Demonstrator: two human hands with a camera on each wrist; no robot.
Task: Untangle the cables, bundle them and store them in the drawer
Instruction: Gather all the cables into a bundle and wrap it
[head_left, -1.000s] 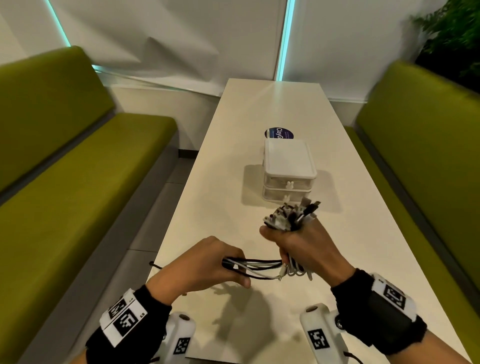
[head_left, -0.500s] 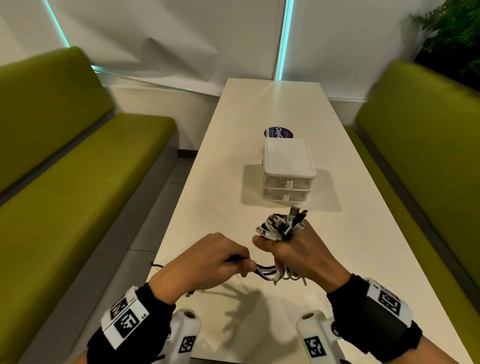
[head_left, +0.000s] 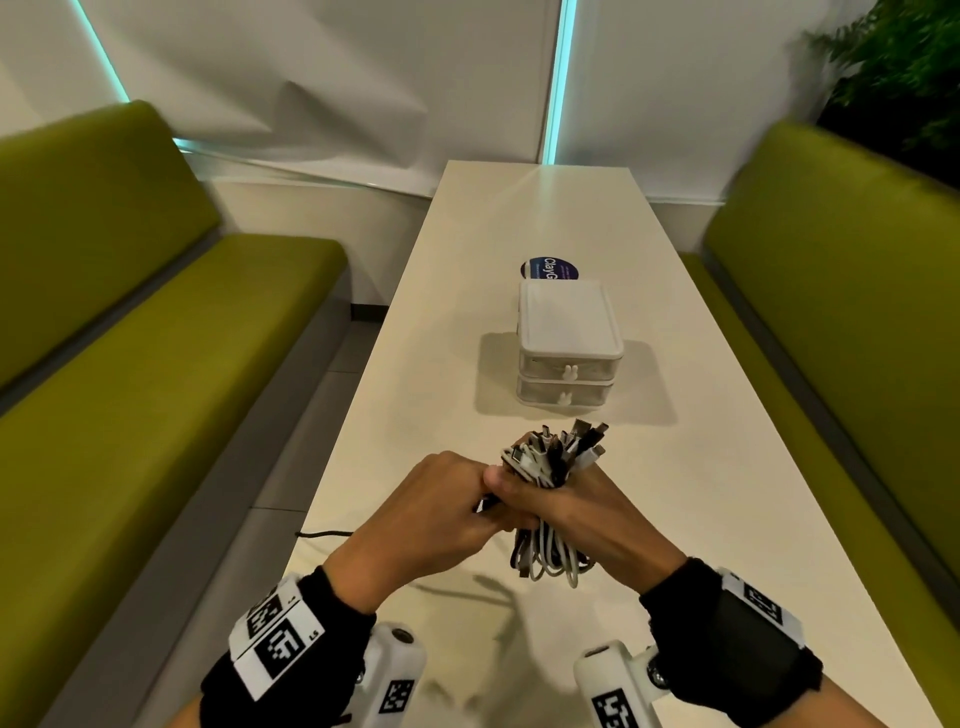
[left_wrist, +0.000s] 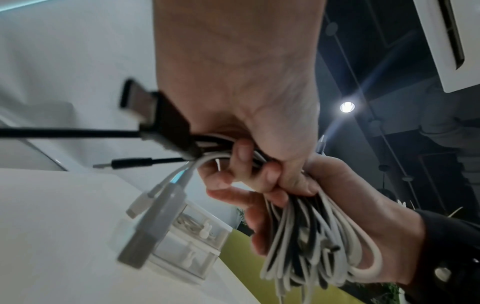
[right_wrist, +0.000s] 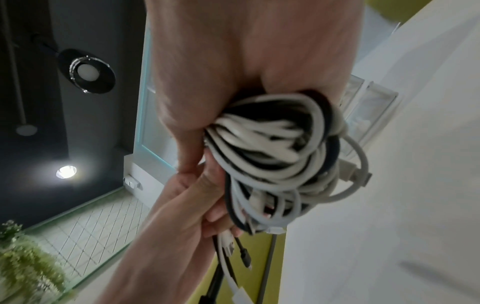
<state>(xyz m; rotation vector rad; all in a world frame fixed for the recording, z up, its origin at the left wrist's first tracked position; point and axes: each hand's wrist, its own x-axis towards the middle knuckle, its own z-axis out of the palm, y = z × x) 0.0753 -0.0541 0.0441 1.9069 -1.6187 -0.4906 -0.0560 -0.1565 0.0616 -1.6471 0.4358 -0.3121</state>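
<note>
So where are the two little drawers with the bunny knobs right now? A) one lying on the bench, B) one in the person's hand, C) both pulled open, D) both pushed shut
D: in the head view both drawers of the small drawer box sit flush and closed on the table, while the right hand and left hand grip the cable bundle in front of it.

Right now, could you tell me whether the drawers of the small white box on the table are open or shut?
Both shut. The top drawer and bottom drawer sit flush with the box front, handles in line.
</note>
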